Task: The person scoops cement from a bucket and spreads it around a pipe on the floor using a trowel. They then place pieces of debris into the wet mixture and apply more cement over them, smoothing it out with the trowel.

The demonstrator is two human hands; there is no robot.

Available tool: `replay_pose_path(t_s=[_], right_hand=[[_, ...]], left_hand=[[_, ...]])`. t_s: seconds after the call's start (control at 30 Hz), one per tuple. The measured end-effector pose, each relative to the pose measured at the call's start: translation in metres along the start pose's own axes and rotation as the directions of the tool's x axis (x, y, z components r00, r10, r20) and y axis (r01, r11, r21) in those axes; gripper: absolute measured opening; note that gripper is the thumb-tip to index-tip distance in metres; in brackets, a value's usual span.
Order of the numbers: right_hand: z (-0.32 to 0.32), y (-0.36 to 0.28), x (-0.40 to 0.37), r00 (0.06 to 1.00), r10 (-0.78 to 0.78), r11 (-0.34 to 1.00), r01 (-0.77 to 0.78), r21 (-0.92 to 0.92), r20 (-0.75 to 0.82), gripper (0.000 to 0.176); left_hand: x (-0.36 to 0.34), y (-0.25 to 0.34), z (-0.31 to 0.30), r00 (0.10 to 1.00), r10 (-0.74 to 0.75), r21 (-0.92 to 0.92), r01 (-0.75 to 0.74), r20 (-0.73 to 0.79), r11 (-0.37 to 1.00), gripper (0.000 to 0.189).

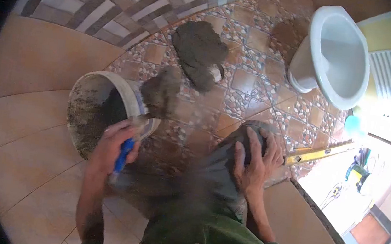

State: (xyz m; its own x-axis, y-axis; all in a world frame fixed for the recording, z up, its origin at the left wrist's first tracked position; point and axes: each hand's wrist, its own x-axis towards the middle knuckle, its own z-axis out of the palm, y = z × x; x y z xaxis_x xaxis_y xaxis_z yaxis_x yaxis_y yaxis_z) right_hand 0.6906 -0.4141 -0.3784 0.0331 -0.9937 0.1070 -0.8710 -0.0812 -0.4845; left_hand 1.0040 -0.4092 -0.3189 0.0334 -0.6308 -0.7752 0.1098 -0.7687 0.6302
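A trowel with a blue handle (124, 155) is gripped in my left hand (114, 146), beside the rim of a bucket. Dark wet mortar (161, 90) covers the trowel's blade, which is somewhat blurred. The white bucket (135, 97) lies tilted and holds grey mortar inside. A larger heap of mortar (198, 50) sits on the patterned floor tiles beyond the trowel. My right hand (257, 163) rests on my knee with its fingers spread and holds nothing.
A white toilet bowl (309, 53) stands at the upper right. A yellow spirit level (319, 154) lies right of my knee. Tiled wall (116, 9) borders the floor at the upper left. Beyond a doorway edge at the right are cables and tools.
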Motion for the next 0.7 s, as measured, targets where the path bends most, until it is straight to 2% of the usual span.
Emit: replay_pose_path(t_s=[0.07, 0.13, 0.2, 0.27, 0.33, 0.43, 0.5, 0.63, 0.7], right_hand=[[0.002, 0.004, -0.001, 1.0, 0.029, 0.999, -0.029, 0.032, 0.009, 0.039], [0.0, 0.009, 0.002, 0.999, 0.032, 0.998, -0.034, 0.055, 0.039, 0.037], [0.0, 0.018, 0.0, 1.0, 0.027, 0.998, -0.026, 0.052, -0.004, 0.037], [0.0, 0.023, -0.003, 0.999, 0.015, 0.999, -0.013, 0.05, -0.031, 0.037], [-0.002, 0.027, -0.002, 0.999, -0.005, 0.999, 0.007, 0.045, -0.047, 0.037], [-0.001, 0.037, -0.005, 0.999, 0.032, 0.998, -0.033, 0.058, 0.018, 0.038], [0.0, 0.041, 0.0, 0.999, -0.022, 0.994, 0.025, 0.103, -0.029, 0.037], [0.001, 0.043, -0.003, 0.999, -0.041, 0.996, 0.043, 0.077, -0.024, 0.037], [0.0, 0.043, -0.004, 0.996, -0.034, 0.992, 0.043, 0.116, -0.077, 0.037]], left_hand=[[0.044, -0.015, 0.036, 0.998, -0.054, -0.022, 0.054, -0.018, 0.998, 0.021], [0.098, -0.042, 0.068, 0.999, -0.048, -0.091, 0.049, 0.02, 0.995, 0.021], [0.152, -0.074, 0.093, 0.997, 0.073, 0.067, -0.074, 0.02, 0.995, 0.025], [0.195, -0.087, 0.128, 0.999, -0.003, 0.026, 0.004, -0.041, 1.0, 0.032], [0.234, -0.114, 0.148, 0.98, -0.035, 0.102, 0.056, -0.196, 0.993, 0.031], [0.303, -0.163, 0.183, 0.909, 0.158, 0.261, -0.056, -0.387, 0.964, 0.041], [0.332, -0.177, 0.2, 0.843, 0.29, 0.345, -0.135, -0.453, 0.929, 0.043], [0.375, -0.18, 0.256, 0.784, 0.417, 0.422, -0.22, -0.459, 0.879, 0.033], [0.403, -0.181, 0.275, 0.694, 0.605, 0.66, -0.247, -0.39, 0.71, 0.027]])
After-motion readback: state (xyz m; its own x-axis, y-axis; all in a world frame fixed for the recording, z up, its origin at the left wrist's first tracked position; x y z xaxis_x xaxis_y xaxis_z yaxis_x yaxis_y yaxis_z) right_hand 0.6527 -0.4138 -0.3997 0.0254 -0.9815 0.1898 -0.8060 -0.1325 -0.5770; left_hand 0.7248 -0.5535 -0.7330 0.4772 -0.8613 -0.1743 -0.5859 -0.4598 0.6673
